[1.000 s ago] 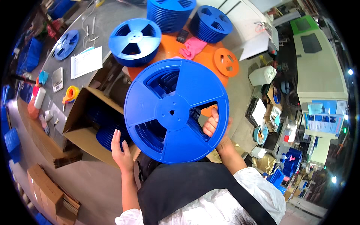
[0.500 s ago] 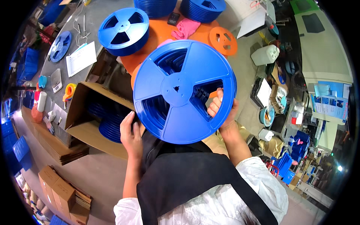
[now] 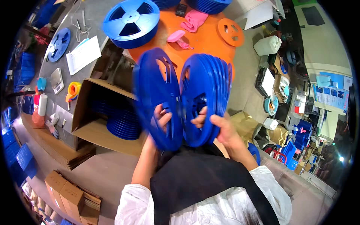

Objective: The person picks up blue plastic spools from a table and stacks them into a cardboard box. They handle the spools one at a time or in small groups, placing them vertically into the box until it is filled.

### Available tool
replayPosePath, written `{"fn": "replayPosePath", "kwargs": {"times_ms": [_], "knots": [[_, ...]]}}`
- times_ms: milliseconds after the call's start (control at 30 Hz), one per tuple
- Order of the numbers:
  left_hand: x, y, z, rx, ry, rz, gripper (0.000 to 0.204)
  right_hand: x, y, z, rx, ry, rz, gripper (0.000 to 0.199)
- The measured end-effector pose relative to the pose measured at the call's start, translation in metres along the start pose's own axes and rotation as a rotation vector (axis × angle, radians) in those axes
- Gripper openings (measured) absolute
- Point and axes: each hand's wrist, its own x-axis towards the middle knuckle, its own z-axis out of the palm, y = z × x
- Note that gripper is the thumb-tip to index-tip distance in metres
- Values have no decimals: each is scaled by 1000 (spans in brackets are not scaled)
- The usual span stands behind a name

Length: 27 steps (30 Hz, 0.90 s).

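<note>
Two parts of a set of blue plastic reels stand on edge before my chest, spread apart in a V. My left hand (image 3: pixel 162 117) is closed on the left-hand blue reel (image 3: pixel 147 84), its fingers through a cut-out; motion blurs this part, so I cannot tell whether it is one reel or more. My right hand (image 3: pixel 227 131) grips the right-hand stack of several blue reels (image 3: pixel 219 84), fingers through an opening and thumb on the rim. Beside my left forearm lies an open cardboard box (image 3: pixel 101 137), with more blue reels (image 3: pixel 123 124) inside.
Ahead, an orange round table (image 3: pixel 165 37) carries a tall blue reel stack (image 3: pixel 131 35), pink cloth (image 3: pixel 194 20) and an orange disc (image 3: pixel 229 32) with cut-outs. On the grey bench at left are paper (image 3: pixel 84 56), a small scale (image 3: pixel 56 80) and a tape dispenser (image 3: pixel 74 90). Flattened cartons (image 3: pixel 71 195) stand lower left.
The reels, earlier one stack facing me and held by my right hand, are now split and turned edge-on. My left hand has moved from beside them to grip the left part.
</note>
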Motion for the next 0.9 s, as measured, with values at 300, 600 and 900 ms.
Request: {"fn": "replayPosePath", "kwargs": {"times_ms": [300, 600, 900], "knots": [[-58, 34, -40, -551, 85, 65, 55, -7, 25, -31, 296, 85, -77, 30], [-58, 44, -21, -630, 104, -2, 47, -18, 33, -24, 243, 97, -165, 31], [-23, 39, -53, -601, -59, -25, 47, -31, 37, -35, 278, 224, -197, 28]]}}
